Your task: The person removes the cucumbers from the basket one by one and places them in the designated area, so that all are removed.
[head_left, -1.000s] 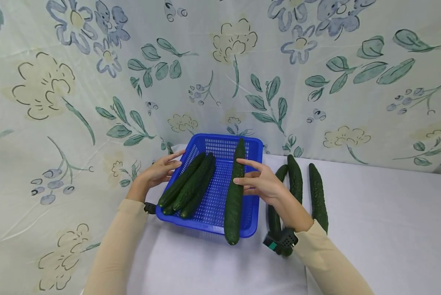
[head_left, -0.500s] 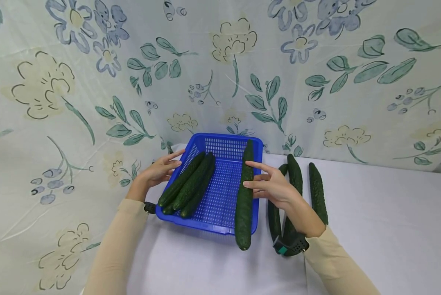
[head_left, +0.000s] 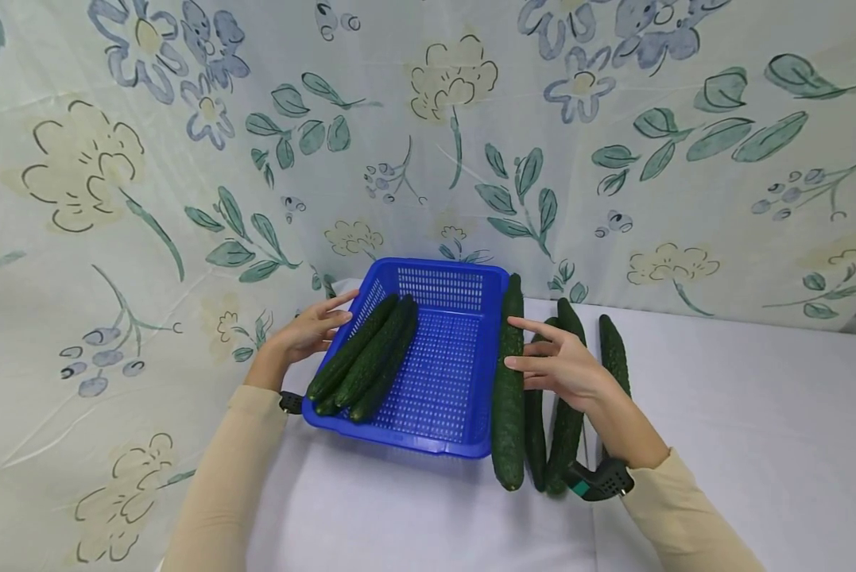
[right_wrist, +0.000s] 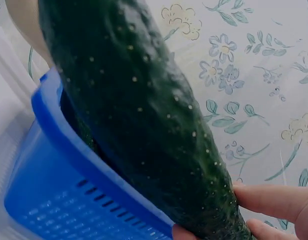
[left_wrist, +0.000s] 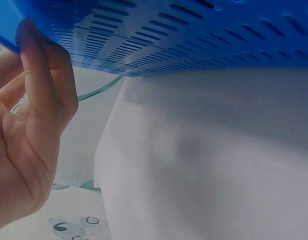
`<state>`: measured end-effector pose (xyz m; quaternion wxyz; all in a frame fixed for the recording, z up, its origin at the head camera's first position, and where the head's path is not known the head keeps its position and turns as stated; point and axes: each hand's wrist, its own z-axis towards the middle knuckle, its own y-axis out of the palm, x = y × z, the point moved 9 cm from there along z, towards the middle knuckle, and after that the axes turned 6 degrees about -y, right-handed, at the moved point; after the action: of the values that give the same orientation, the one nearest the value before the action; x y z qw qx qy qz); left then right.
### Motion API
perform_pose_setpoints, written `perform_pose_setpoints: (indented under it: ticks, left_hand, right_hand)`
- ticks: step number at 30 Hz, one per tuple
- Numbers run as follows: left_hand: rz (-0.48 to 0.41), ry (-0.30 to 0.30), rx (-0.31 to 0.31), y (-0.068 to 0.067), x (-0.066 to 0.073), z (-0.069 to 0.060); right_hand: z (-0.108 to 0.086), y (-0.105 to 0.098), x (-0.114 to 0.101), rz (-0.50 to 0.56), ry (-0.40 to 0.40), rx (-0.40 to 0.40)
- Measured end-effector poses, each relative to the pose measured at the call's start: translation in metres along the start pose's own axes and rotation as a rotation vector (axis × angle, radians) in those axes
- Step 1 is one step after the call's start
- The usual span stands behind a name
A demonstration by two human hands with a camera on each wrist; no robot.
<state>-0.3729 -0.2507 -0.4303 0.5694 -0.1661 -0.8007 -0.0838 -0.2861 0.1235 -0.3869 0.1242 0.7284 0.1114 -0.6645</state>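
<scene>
My right hand [head_left: 567, 369] holds a long dark-green cucumber [head_left: 508, 429] between thumb and fingers. In the right wrist view this cucumber [right_wrist: 139, 110] stands over the rim of the blue basket. The blue plastic basket [head_left: 435, 381] is perforated and sits before me. Several cucumbers [head_left: 370, 365] lie together along its left side. My left hand [head_left: 304, 332] is at the basket's left side, its fingertips touching the outer wall near the rim. Lightly bent fingers [left_wrist: 36, 75] against the blue wall show in the left wrist view.
Two cucumbers [head_left: 569, 429] lie side by side on the white cloth to the right of the basket, partly behind my right hand. Another cucumber [head_left: 614, 349] lies farther right, partly covered by my forearm. A floral cloth [head_left: 428, 143] hangs behind the table.
My right hand has moved right with the cucumber, from over the basket's inside to its right rim. The left hand and the basket have stayed put.
</scene>
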Motion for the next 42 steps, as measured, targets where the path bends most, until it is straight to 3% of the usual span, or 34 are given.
perform_pose_setpoints:
  ticks: [15, 28, 42]
  left_hand:
    - [-0.004, 0.007, -0.012, -0.002, 0.0, 0.003]
    - [-0.003, -0.007, -0.004, -0.002, 0.001, 0.004]
    - [-0.011, 0.002, -0.018, -0.001, -0.001, 0.001]
  right_hand:
    - [-0.007, -0.043, 0.014, -0.049, 0.025, 0.04]
    - [-0.019, -0.077, 0.029, -0.068, 0.038, 0.002]
    - [-0.034, -0.119, 0.036, -0.112, -0.002, -0.019]
